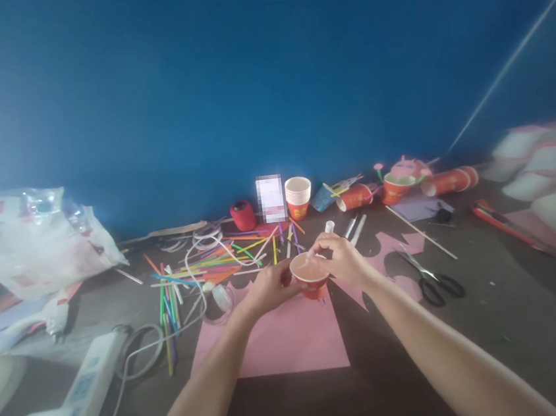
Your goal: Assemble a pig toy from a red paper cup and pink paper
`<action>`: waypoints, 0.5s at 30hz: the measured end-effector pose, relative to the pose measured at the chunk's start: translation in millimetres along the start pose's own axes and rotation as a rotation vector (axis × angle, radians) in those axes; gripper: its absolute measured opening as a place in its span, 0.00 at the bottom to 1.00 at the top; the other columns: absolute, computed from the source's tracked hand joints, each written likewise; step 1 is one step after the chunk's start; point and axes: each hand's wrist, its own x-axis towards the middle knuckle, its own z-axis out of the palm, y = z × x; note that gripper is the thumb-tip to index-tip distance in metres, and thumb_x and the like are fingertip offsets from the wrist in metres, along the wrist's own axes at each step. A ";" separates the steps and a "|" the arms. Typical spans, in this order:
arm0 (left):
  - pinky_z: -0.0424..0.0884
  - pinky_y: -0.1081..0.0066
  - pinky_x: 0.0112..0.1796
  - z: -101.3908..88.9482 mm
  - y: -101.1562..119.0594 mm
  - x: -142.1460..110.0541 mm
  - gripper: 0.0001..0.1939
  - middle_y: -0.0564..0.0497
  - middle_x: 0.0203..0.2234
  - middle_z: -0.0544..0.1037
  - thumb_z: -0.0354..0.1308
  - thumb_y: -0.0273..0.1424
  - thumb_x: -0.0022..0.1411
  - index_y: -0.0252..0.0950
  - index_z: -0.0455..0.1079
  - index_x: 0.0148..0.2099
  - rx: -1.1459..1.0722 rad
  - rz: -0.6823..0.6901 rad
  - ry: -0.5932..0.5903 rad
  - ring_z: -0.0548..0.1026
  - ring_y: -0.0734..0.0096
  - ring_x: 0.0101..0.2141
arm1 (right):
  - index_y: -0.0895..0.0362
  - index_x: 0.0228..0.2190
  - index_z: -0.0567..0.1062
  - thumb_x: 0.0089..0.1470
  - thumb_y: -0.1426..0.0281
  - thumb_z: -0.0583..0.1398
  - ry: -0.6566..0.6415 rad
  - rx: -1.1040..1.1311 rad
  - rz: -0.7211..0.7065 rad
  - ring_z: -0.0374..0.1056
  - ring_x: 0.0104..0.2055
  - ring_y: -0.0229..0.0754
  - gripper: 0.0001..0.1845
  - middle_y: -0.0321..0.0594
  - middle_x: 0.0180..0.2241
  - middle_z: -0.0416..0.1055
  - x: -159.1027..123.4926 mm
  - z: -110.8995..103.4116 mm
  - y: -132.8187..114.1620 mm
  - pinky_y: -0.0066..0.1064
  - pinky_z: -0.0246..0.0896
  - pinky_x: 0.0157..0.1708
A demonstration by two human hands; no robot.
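Note:
My left hand point(270, 287) is wrapped round the side of a small red paper cup point(309, 277), holding it just above a pink paper sheet point(292, 339). Over the cup's rim, my right hand point(341, 257) has its fingers pinched together; what they pinch is too small to make out. The cup's inside looks pale.
Coloured straws point(205, 268) lie scattered left of the cup, with a white cable point(200, 269) and a power strip point(85, 384). Black-handled scissors point(432, 278) lie at the right. Stacked and tipped red cups point(299, 198), a red thread spool point(243, 215) and plastic bags point(33, 240) line the blue wall.

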 end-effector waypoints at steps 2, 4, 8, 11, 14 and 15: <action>0.54 0.75 0.24 0.4 2.6 -0.6 0.19 0.57 0.20 0.64 0.55 0.47 0.55 0.35 0.68 0.37 0.007 -0.024 0.002 0.61 0.77 0.22 | 0.55 0.22 0.73 0.49 0.67 0.60 0.059 -0.005 -0.017 0.64 0.32 0.38 0.08 0.34 0.25 0.67 -0.8 4.9 0.5 0.32 0.59 0.36; 0.54 0.75 0.23 1.4 5.9 -0.7 0.19 0.57 0.20 0.65 0.55 0.46 0.55 0.36 0.68 0.40 0.012 -0.052 0.006 0.62 0.76 0.21 | 0.55 0.20 0.71 0.49 0.68 0.60 0.109 -0.025 -0.029 0.63 0.30 0.38 0.09 0.33 0.23 0.65 -1.5 8.5 0.2 0.31 0.59 0.33; 0.53 0.75 0.23 4.4 9.8 -0.1 0.18 0.57 0.19 0.66 0.57 0.45 0.53 0.37 0.69 0.39 0.047 -0.076 0.034 0.63 0.76 0.20 | 0.55 0.18 0.67 0.49 0.69 0.61 0.145 -0.066 -0.025 0.63 0.29 0.38 0.11 0.33 0.22 0.65 -1.0 10.1 -3.5 0.30 0.58 0.32; 0.52 0.75 0.22 6.0 8.6 0.3 0.16 0.57 0.18 0.65 0.57 0.44 0.53 0.35 0.68 0.34 0.060 -0.072 0.057 0.61 0.77 0.20 | 0.55 0.18 0.65 0.49 0.70 0.60 0.116 -0.082 -0.048 0.63 0.30 0.38 0.12 0.33 0.22 0.66 0.0 7.4 -6.7 0.31 0.59 0.35; 0.53 0.75 0.23 7.1 7.2 0.5 0.17 0.58 0.18 0.64 0.58 0.43 0.52 0.35 0.69 0.37 -0.023 -0.039 0.057 0.60 0.78 0.20 | 0.55 0.18 0.65 0.50 0.70 0.60 0.061 -0.071 -0.074 0.63 0.30 0.38 0.12 0.33 0.22 0.66 -0.3 4.2 -8.0 0.32 0.59 0.35; 0.54 0.76 0.23 7.7 7.0 0.6 0.19 0.58 0.19 0.64 0.59 0.43 0.51 0.35 0.69 0.40 -0.073 -0.023 0.054 0.60 0.77 0.21 | 0.55 0.18 0.66 0.50 0.70 0.59 0.048 -0.065 -0.071 0.63 0.30 0.39 0.12 0.33 0.22 0.66 -0.7 3.6 -8.0 0.32 0.59 0.34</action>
